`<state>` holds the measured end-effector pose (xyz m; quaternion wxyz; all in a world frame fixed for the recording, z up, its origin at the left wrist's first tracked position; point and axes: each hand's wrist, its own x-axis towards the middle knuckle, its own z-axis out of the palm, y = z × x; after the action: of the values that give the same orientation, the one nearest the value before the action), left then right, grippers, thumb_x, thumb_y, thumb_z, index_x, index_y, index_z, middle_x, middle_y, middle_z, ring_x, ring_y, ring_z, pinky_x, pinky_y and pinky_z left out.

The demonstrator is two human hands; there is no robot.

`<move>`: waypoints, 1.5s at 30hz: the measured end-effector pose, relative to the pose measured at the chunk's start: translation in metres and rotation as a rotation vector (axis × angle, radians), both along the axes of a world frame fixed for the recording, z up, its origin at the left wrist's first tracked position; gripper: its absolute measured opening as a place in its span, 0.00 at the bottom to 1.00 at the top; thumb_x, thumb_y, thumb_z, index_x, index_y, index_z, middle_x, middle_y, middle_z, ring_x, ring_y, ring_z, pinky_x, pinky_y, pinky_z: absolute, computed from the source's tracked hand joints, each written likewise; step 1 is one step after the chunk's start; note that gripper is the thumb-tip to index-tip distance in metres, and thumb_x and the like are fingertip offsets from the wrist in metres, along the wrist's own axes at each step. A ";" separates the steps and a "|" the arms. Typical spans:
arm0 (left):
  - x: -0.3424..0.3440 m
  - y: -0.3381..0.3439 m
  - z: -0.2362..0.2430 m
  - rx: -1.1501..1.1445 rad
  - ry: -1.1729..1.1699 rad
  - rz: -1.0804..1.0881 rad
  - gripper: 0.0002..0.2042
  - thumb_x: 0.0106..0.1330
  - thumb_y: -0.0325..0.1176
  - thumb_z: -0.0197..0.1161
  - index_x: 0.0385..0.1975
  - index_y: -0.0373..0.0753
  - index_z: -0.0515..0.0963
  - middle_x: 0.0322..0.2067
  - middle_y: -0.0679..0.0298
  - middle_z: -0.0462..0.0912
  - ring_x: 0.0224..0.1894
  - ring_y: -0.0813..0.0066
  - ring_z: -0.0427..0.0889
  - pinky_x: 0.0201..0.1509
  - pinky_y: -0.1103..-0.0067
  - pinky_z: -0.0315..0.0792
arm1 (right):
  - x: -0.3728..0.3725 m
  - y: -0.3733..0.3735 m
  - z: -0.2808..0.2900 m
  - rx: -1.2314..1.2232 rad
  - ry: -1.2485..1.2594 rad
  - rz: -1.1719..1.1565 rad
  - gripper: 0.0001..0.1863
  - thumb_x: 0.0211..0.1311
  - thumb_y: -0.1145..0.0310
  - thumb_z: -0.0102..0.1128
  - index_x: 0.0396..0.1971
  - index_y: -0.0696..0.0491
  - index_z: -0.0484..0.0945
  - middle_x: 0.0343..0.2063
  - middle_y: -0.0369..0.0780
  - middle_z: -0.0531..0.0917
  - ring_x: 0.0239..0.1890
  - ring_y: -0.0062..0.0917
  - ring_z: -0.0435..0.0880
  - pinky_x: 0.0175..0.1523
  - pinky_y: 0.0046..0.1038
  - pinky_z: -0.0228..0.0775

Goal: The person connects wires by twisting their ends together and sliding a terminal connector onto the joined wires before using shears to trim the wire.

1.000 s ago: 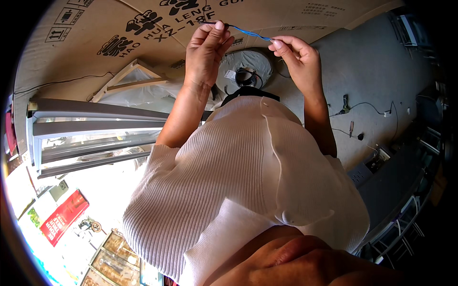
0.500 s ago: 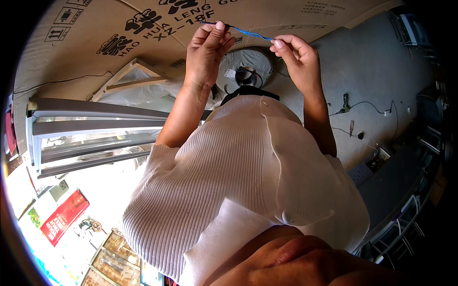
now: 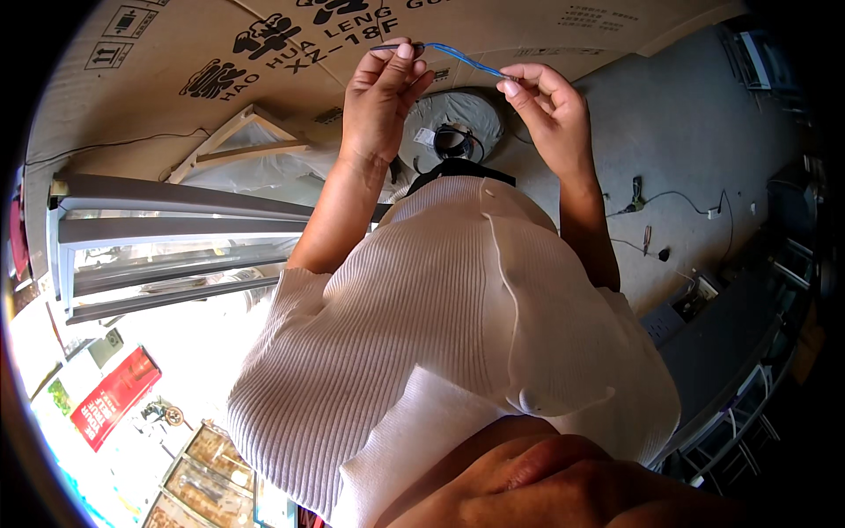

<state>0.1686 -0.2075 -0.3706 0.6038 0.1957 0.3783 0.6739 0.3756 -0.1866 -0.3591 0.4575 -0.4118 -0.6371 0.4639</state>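
Brown cardboard fills the far left: a large printed carton point(image 3: 132, 106) standing beyond the person. Grey concrete floor point(image 3: 669, 132) stretches to the right, and a white ribbed shirt point(image 3: 422, 282) takes up the near middle. On the left stands a grey metal frame point(image 3: 176, 195) with parallel rails; just beyond it, a wooden frame point(image 3: 251, 154) leans near the carton.

Both hands are raised at the far side of the shirt, well apart. The left hand point(image 3: 378, 92) is nearly closed, thumb against forefinger on a dark cable point(image 3: 383, 47) whose end pokes out to its left. The right hand point(image 3: 556, 106) is loosely curled, thumb and forefinger pinching the other end.

Smallest are the thin blue wires point(image 3: 462, 58), spanning the gap between the hands in front of the carton. Compared with half a second ago, the right thumb sits slightly lower and the wires slope more steeply toward it, while the left grip barely differs; the wires remain held at both ends.
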 end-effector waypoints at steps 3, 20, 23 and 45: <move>0.000 -0.001 0.000 0.000 -0.006 -0.003 0.07 0.65 0.32 0.61 0.40 0.40 0.76 0.36 0.67 0.81 0.35 0.81 0.80 0.45 0.78 0.79 | 0.000 0.000 -0.001 0.016 0.009 0.012 0.07 0.59 0.73 0.61 0.36 0.58 0.79 0.30 0.34 0.82 0.32 0.15 0.80 0.43 0.20 0.72; 0.005 -0.002 -0.002 -0.004 0.016 -0.059 0.07 0.68 0.33 0.57 0.42 0.42 0.76 0.38 0.69 0.81 0.37 0.83 0.80 0.48 0.77 0.78 | 0.004 -0.003 0.001 0.033 -0.054 0.051 0.10 0.59 0.74 0.62 0.40 0.59 0.78 0.33 0.32 0.81 0.35 0.13 0.76 0.43 0.17 0.68; 0.007 -0.002 -0.001 -0.016 0.018 -0.066 0.07 0.68 0.33 0.57 0.42 0.42 0.76 0.38 0.69 0.81 0.37 0.83 0.80 0.47 0.78 0.78 | 0.005 -0.002 0.001 0.045 -0.078 0.048 0.10 0.59 0.74 0.63 0.40 0.59 0.78 0.34 0.32 0.81 0.34 0.13 0.76 0.43 0.16 0.67; 0.018 -0.003 0.008 -0.008 0.137 -0.223 0.11 0.64 0.33 0.63 0.44 0.40 0.75 0.39 0.71 0.81 0.40 0.83 0.79 0.49 0.82 0.74 | -0.002 0.002 0.001 0.200 -0.192 -0.116 0.06 0.53 0.73 0.65 0.29 0.58 0.79 0.23 0.37 0.83 0.25 0.19 0.81 0.33 0.20 0.71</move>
<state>0.1871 -0.2109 -0.3622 0.6484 0.2798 0.3973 0.5860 0.3740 -0.1849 -0.3581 0.4593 -0.4427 -0.6961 0.3293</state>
